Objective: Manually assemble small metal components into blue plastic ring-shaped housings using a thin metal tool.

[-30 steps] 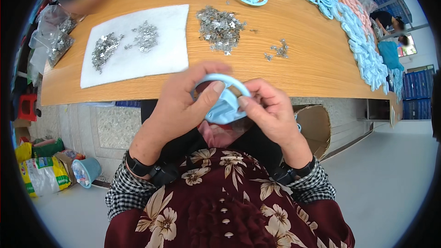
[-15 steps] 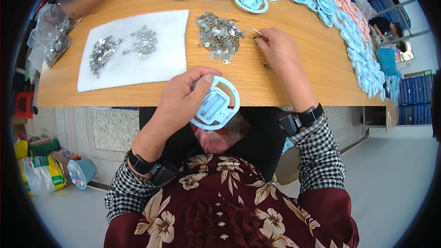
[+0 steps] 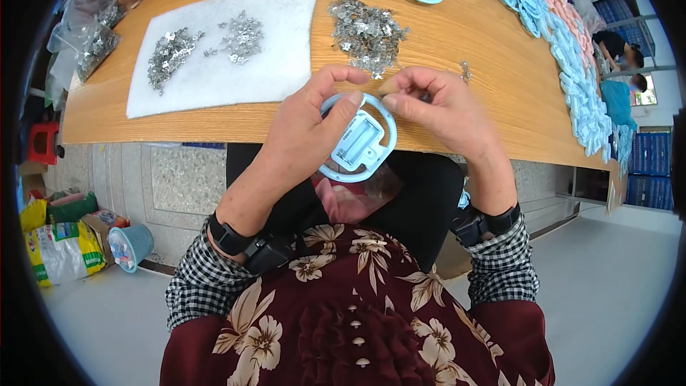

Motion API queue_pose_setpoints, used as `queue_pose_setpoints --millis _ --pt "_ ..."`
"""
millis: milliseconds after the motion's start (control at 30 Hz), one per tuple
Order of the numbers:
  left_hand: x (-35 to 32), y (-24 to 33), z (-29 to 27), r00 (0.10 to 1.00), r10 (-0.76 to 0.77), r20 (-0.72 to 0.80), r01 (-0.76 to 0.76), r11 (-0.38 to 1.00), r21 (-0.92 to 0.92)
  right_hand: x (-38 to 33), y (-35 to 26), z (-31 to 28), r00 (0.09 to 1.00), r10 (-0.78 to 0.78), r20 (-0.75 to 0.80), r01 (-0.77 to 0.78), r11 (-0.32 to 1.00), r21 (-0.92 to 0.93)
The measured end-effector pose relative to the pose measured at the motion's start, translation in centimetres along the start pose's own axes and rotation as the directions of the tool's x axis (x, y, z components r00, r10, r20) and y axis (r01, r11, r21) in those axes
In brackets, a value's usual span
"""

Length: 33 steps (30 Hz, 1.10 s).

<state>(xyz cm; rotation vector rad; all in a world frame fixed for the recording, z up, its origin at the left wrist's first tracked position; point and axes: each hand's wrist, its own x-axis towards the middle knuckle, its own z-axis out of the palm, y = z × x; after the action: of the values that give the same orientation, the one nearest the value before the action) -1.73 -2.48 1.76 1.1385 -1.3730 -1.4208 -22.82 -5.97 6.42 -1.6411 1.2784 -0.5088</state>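
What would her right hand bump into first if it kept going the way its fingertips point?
The right hand points leftward at the rim of the light blue round plastic piece that the left hand holds. It would probably meet that rim first; its fingertips look nearly on it already, though depth is unclear.

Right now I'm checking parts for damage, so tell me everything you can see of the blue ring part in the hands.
The blue ring part is pale blue and looks like moulded plastic: a round hoop around a rectangular, ribbed middle tray joined to the rim. No damage shows. It is held tilted, face up, over the near table edge. The left hand grips its left rim, a finger across the top. The right hand touches its upper right rim, pinching something small that I cannot make out.
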Motion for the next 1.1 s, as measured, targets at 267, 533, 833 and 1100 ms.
queue_pose_setpoints --millis 267,533,833,1100 --pt "-0.1 -0.1 0.3 0.992 0.104 -0.065 -0.09 0.976 0.198 0.2 -0.2 0.9 0.995 0.04 0.095 -0.054 0.987 0.149" --pt "0.0 -0.9 0.1 0.992 0.096 -0.081 -0.08 0.98 0.181 0.2 0.4 1.8 0.998 -0.006 0.057 -0.003 0.986 0.164" --pt "0.2 -1.7 -0.5 0.995 0.096 -0.024 -0.096 0.995 -0.006 0.0 -0.5 2.5 0.997 -0.069 0.047 0.054 0.961 0.272" --pt "-0.1 -1.0 -0.3 0.994 0.105 -0.022 -0.101 0.986 0.135 -0.2 0.6 2.4 0.998 -0.007 0.064 -0.008 0.972 0.236"
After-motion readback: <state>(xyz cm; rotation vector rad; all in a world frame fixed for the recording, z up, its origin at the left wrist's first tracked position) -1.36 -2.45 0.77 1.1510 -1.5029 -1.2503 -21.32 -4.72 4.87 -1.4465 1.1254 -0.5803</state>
